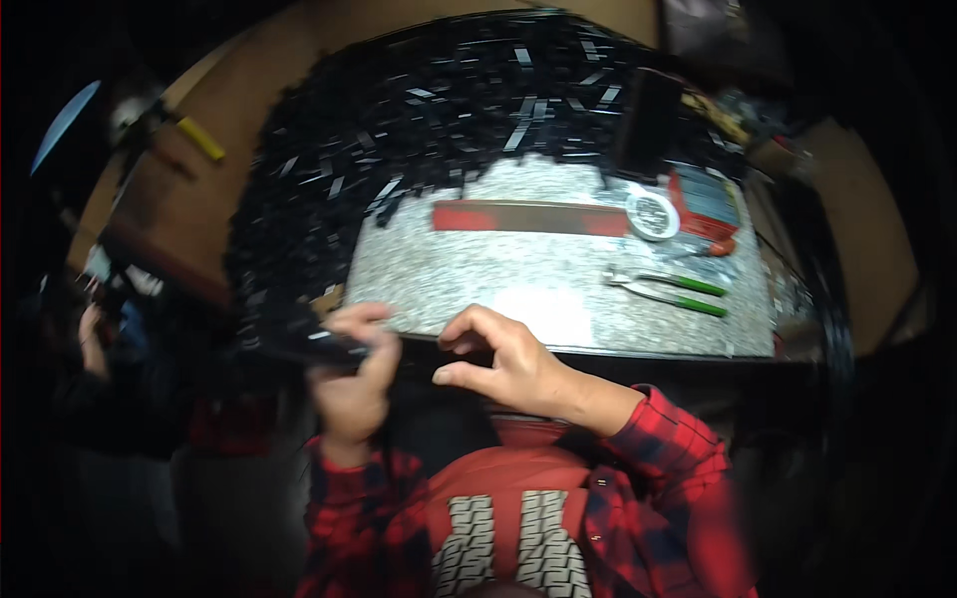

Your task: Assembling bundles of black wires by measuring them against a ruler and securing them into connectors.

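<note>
My left hand (354,384) is smeared by motion at the near left edge of the table, beside a heap of small shiny black strips (399,130). A dark, blurred shape lies against its fingers, and I cannot make out whether they grip it. Just to its right, my right hand (513,369) hovers over the table's front edge. Its fingers are curved, with a gap between thumb and forefinger and nothing visible there. The strips cover the far and left parts of the speckled grey tabletop (449,279).
Across the tabletop lies a flat red and brown bar (528,217). Right of it are a round white roll (652,213) and a red and grey box (704,204). Green-handled pliers (670,289) lie nearer. Another person's hand (91,327) shows at far left.
</note>
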{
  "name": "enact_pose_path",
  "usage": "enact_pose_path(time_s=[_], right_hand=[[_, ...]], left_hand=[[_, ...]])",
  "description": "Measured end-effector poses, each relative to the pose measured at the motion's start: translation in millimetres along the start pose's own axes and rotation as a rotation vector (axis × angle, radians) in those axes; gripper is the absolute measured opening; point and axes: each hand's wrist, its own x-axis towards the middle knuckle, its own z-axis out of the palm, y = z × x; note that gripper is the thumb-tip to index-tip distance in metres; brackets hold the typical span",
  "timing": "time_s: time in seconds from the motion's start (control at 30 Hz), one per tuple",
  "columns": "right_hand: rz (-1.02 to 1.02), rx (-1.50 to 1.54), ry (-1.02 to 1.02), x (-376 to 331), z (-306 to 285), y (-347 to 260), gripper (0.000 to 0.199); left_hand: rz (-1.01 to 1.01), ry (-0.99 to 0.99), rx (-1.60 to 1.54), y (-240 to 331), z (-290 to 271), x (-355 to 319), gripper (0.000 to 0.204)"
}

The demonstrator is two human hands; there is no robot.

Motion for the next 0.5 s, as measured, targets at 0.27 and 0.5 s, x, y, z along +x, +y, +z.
enact_pose_path(time_s=[0.27, 0.5], right_hand=[[-0.095, -0.708, 0.230, -58.3, -105.3, -4.2, 0.028], [0.302, -1.266, 0.206, -107.0, -171.7, 8.8, 0.032]], left_hand=[[-0.067, -0.039, -0.482, -11.4, -18.5, 7.2, 0.012], [-0.051, -0.103, -0.521, -14.3, 8.5, 4.1, 0.015]])
